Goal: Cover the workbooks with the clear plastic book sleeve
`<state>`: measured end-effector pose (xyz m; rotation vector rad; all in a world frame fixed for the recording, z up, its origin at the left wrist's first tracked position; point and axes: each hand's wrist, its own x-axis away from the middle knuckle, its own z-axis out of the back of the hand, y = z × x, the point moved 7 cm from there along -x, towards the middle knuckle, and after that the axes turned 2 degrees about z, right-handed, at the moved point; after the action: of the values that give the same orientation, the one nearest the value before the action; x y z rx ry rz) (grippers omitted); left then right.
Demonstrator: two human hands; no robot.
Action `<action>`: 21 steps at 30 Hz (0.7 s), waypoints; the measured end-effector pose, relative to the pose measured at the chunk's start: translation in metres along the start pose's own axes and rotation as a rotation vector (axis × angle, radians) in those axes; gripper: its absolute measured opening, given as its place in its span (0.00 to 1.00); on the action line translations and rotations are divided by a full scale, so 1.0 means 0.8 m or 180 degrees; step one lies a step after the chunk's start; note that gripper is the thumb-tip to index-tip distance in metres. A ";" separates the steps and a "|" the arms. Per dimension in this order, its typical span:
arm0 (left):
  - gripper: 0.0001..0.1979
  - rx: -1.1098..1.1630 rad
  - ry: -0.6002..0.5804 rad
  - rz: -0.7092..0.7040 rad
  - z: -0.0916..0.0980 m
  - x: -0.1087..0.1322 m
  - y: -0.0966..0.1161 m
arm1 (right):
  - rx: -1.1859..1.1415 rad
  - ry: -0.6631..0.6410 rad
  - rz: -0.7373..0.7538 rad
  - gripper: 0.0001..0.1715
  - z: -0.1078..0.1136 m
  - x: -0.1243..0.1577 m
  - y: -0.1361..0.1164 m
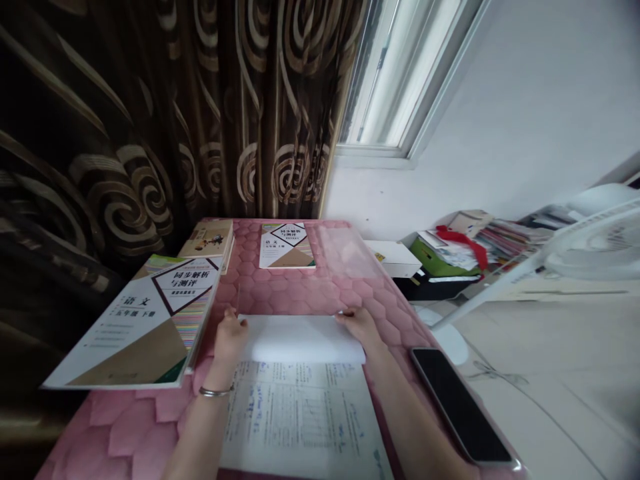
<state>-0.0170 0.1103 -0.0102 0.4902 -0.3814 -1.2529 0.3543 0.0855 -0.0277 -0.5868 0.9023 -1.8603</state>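
A blank white sheet [300, 339] lies folded over the far part of a printed worksheet [300, 417] on the pink quilted table [300, 290]. My left hand [229, 337] rests on the sheet's left edge, fingers curled against it, a bracelet on the wrist. My right hand [357, 325] presses the sheet's far right corner, fingers bent onto the paper. Both hands hold the same sheet down.
A large textbook [145, 327] lies at the left, a smaller book [207, 240] behind it, a second textbook [287, 245] at the far middle. A black phone [457, 403] lies at the right edge. A white fan [595, 250] and cluttered papers stand right; a dark curtain hangs behind.
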 end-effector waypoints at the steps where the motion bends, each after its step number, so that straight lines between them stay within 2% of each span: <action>1: 0.17 0.0004 0.0007 0.0030 0.001 0.000 -0.001 | 0.0036 -0.0032 -0.0017 0.08 -0.001 -0.001 0.001; 8: 0.12 -0.0032 0.0013 0.0117 0.010 0.006 0.002 | 0.0212 -0.0166 -0.0087 0.09 -0.004 0.000 -0.006; 17: 0.14 -0.0372 -0.0076 0.0202 0.014 0.016 0.012 | 0.0379 -0.0139 -0.0044 0.09 -0.002 0.003 -0.013; 19: 0.16 -0.0613 0.0107 0.0027 0.020 0.021 0.022 | 0.0417 -0.0137 -0.0038 0.09 -0.003 0.001 -0.011; 21: 0.17 -0.0823 0.0301 -0.0396 0.024 0.028 0.041 | 0.0428 -0.0138 -0.0018 0.09 -0.005 0.000 -0.010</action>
<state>0.0051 0.0932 0.0242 0.3539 -0.1075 -1.3713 0.3470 0.0894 -0.0237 -0.5452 0.7415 -1.8896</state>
